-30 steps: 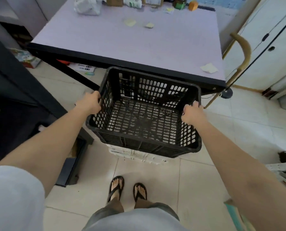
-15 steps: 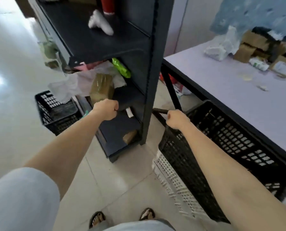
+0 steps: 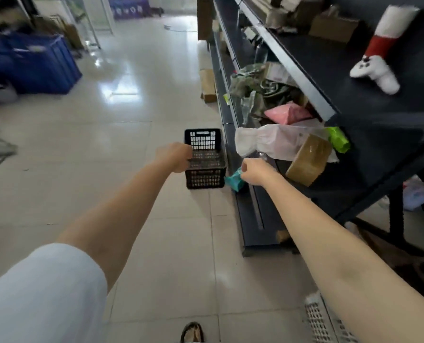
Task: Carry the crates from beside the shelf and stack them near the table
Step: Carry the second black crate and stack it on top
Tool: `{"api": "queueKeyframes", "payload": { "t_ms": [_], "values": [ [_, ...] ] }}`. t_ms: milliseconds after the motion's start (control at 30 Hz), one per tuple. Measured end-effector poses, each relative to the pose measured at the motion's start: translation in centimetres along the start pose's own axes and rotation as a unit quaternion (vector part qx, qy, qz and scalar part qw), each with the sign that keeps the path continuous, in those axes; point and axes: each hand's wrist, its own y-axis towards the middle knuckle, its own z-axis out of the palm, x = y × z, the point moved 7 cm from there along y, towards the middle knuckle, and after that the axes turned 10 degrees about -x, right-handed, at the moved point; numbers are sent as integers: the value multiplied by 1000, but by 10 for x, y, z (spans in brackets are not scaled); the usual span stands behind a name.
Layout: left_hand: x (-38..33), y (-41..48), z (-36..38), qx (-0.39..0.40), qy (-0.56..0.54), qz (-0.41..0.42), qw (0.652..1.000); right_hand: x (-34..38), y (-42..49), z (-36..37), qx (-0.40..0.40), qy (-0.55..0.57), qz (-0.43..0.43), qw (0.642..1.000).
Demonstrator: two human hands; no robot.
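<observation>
Both arms reach forward over the tiled floor (image 3: pixel 132 120). The left hand (image 3: pixel 175 157) is clenched in a loose fist with nothing in it; in this view it overlaps the near left rim of a black slatted crate (image 3: pixel 206 167) but does not appear to touch it. The right hand (image 3: pixel 253 170) is also curled closed and empty, hanging in front of a teal packet (image 3: pixel 234 182) at the shelf's lower edge. The black crate stands upright on the floor, just beside the dark metal shelf (image 3: pixel 349 100), which holds a brown taped box (image 3: pixel 308 160), plastic bags and a white game controller (image 3: pixel 371 70). A corner of a white crate (image 3: pixel 322 318) shows at the bottom right.
</observation>
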Motion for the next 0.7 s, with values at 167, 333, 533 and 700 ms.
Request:
{"api": "queueKeyframes", "payload": {
  "t_ms": [167,333,533,700],
  "values": [
    [108,17,14,9,-29,-70,997,100,53,14,1,-22,-52,998],
    [178,56,50,44,-26,-94,994,158,122,38,-8,-9,-79,997],
    [246,139,83,78,-34,-106,991,183,216,81,-4,12,-50,999],
    [286,212,92,100,-71,-98,988,196,283,105,36,21,-13,999]
  ]
}}
